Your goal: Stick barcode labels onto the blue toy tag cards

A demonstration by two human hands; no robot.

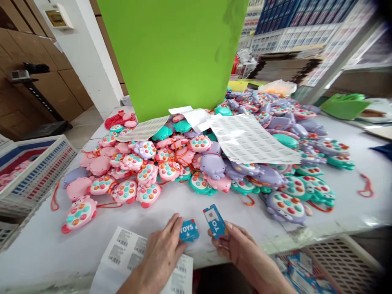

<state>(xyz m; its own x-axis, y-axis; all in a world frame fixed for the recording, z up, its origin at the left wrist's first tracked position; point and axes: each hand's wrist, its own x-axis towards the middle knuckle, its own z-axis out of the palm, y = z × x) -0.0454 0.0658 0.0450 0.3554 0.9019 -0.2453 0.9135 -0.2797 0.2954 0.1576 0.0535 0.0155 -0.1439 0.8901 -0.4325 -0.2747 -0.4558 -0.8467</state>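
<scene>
My left hand [162, 251] is closed on a blue card [189, 231] printed "TOYS", its thumb and fingers at the card's left edge, low over the table. In my right hand [240, 247], another blue card [213, 218] is pinched by its lower end and tilted up; a small white patch with a dark code shows on it. Beneath my left hand and wrist lies a white sheet of barcode labels [124, 245], partly covered by the hand. Beyond both hands is a heap of pink toys [124, 192], purple toys [212, 165] and green toys [200, 183] with coloured buttons, several with orange cords.
More label sheets [254, 139] lie on the heap, before a tall green panel [177, 53]. A white basket [39, 167] stands at the left; another basket [343, 249], with blue cards inside, sits below the table edge at the right. A red cord [366, 185] lies on the table [343, 208].
</scene>
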